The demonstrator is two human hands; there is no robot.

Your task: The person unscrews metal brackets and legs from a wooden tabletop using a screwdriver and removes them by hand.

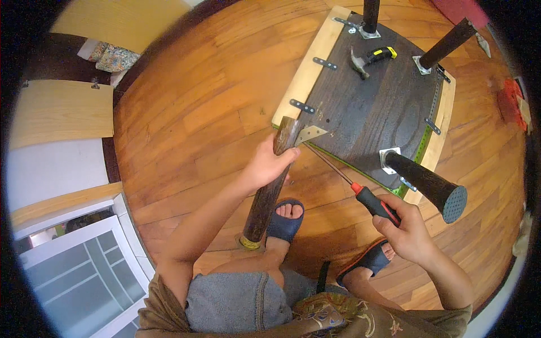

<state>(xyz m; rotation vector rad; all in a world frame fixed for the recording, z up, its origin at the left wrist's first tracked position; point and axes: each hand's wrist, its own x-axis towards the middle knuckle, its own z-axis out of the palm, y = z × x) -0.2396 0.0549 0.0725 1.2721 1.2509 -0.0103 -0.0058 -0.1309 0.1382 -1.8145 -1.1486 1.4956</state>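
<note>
My left hand (275,160) is wrapped round a dark brown wooden table leg (265,205), which slants upright in front of me. At the leg's upper end sits a pale metal bracket plate (311,134) with holes. In my right hand (407,230) is a screwdriver (375,204) with a black and red handle. Its long shaft reaches up and left, the tip close to the bracket. Beyond lies an upturned table (360,107) with a dark underside and pale wood edge strips. Three dark legs, such as the near right leg (422,177), stand on it on metal plates.
A hammer (369,59) with a black and yellow handle rests on the table's underside. Black connecting strips (302,106) join the pale edges. A red object (513,104) lies at the far right. Cabinets (62,112) line the left. My sandalled feet (286,219) are on the wooden floor.
</note>
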